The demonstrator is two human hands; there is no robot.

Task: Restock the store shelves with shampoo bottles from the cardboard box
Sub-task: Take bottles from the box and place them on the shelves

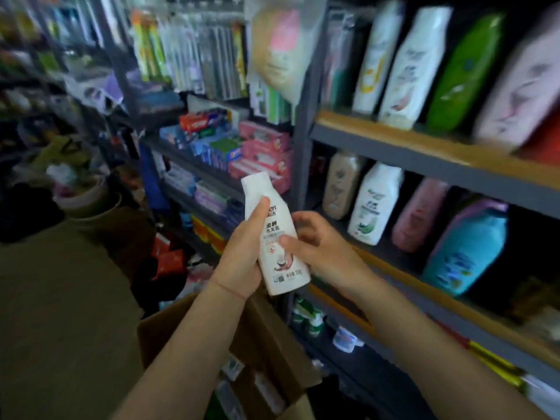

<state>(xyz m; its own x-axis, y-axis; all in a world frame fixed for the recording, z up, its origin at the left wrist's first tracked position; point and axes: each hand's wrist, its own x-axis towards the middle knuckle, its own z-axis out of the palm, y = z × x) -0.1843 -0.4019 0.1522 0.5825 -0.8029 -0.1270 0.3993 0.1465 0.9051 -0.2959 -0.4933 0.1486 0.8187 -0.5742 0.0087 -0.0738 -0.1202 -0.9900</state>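
Observation:
I hold a white shampoo bottle (274, 234) with a pink-and-brown label upright in front of me, cap at the top. My left hand (245, 256) wraps its left side with the thumb on the front. My right hand (318, 247) grips its right side, thumb across the label. Below my forearms the open cardboard box (272, 344) stands on the floor with more bottles dimly visible inside. To the right, the middle shelf (394, 268) carries several upright shampoo bottles, among them a white one (374, 204) and a blue one (466, 247).
The upper shelf (409, 144) holds white, green and pink bottles. Toothpaste boxes (242, 147) fill the shelves further left, with toothbrush packs hanging above. A grey upright post (303, 147) divides the two bays. Clutter crowds the floor aisle at left.

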